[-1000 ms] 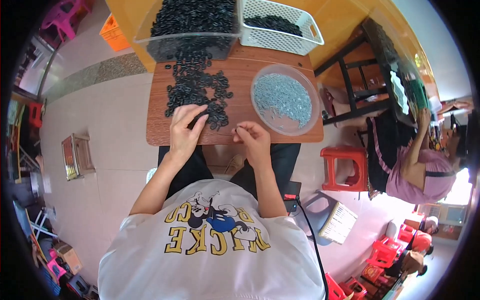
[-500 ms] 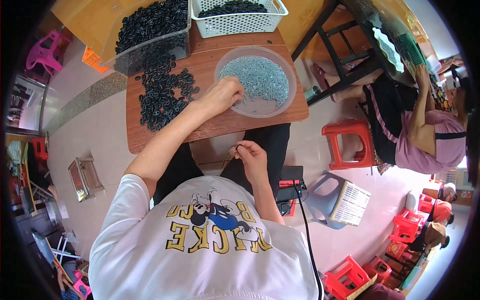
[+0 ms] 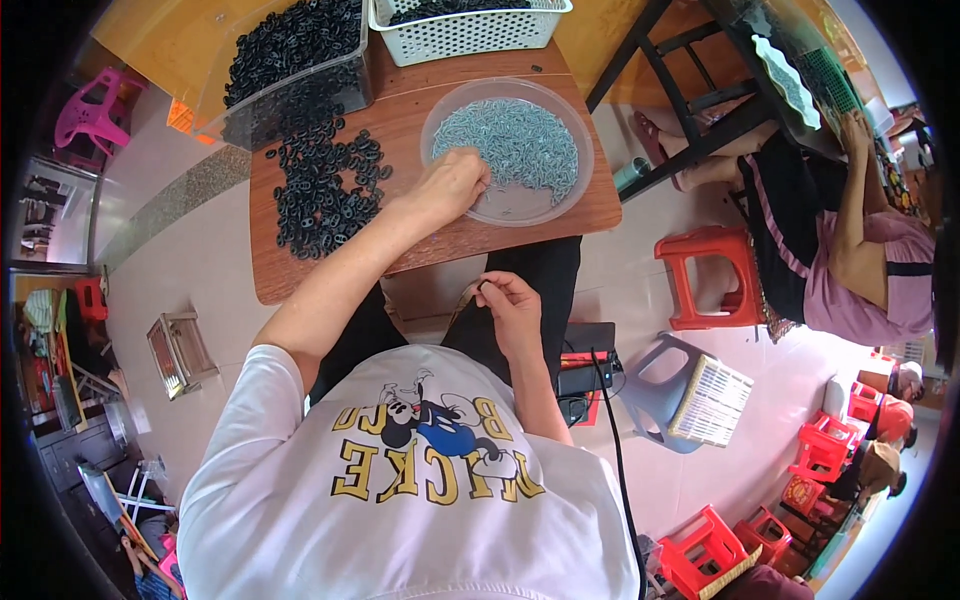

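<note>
Over the near left part of a clear round tub [image 3: 585, 200] of small silvery screws [image 3: 520, 140], my left hand [image 3: 452, 186] has its fingers pinched together. What sits between those fingertips is too small to make out. Lower, above my lap and in front of the table edge, my right hand [image 3: 514, 302] pinches a small black plastic piece [image 3: 484, 286] between thumb and fingers. Left of the tub, many black oval pieces with holes [image 3: 325, 195] lie loose on the brown wooden table [image 3: 410, 120].
A clear bin [image 3: 345, 85] of black pieces and a white perforated basket [image 3: 470, 42] stand at the table's far side. Right of me are a red stool [image 3: 710, 250] and a grey-blue stool [image 3: 655, 390]. A seated person [image 3: 860, 250] works at another table, far right.
The view has shifted slightly. My left hand stays at the tub, its fingers a little higher. My right hand still pinches the black piece, which now shows more clearly.
</note>
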`<state>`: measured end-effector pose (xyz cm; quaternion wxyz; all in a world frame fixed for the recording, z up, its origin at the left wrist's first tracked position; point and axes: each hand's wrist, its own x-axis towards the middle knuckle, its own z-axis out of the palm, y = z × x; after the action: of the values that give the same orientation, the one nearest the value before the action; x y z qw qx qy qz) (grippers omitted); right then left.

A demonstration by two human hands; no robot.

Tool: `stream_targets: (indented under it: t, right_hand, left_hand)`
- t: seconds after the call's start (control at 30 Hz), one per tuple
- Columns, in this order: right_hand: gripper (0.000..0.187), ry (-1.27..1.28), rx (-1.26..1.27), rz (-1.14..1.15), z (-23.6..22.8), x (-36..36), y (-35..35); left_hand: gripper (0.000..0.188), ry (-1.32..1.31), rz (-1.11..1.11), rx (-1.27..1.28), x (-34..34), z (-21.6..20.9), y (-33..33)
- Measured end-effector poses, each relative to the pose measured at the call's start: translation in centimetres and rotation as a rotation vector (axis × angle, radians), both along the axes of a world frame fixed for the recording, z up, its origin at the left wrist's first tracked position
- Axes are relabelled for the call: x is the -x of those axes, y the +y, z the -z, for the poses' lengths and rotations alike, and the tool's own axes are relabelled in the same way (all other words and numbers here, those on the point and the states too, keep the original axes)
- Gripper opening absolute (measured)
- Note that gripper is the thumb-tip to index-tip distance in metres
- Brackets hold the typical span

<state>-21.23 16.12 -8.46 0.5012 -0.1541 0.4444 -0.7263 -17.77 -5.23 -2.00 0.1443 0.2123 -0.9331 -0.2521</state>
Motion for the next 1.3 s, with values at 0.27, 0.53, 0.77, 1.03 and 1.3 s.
stream_targets:
  t: [0.27, 0.53, 0.77, 1.03, 1.3]
  right_hand:
    - [0.011, 0.014, -0.014, 0.008, -0.1, -0.1, 0.1]
    - [0.014, 0.010, -0.009, 0.029, -1.1, 0.2, -0.3]
    - [0.019, -0.054, -0.047, 0.136, -5.3, 0.7, -4.1]
    - [0.016, 0.143, 0.045, -0.052, -8.7, -1.6, -6.9]
    - [0.012, 0.328, -0.018, -0.087, -9.6, -2.9, -7.2]
  left_hand:
    - [0.008, -0.019, 0.037, 0.014, 0.6, -0.5, 0.4]
    - [0.008, 0.239, 0.037, -0.032, -0.7, -1.1, -0.2]
    - [0.017, 0.631, -0.199, -1.680, -7.0, -3.6, 3.0]
    - [0.012, 0.829, -0.274, -1.747, -11.0, -2.2, 5.5]
    - [0.013, 0.856, -0.258, -1.728, -12.4, -2.0, 6.0]
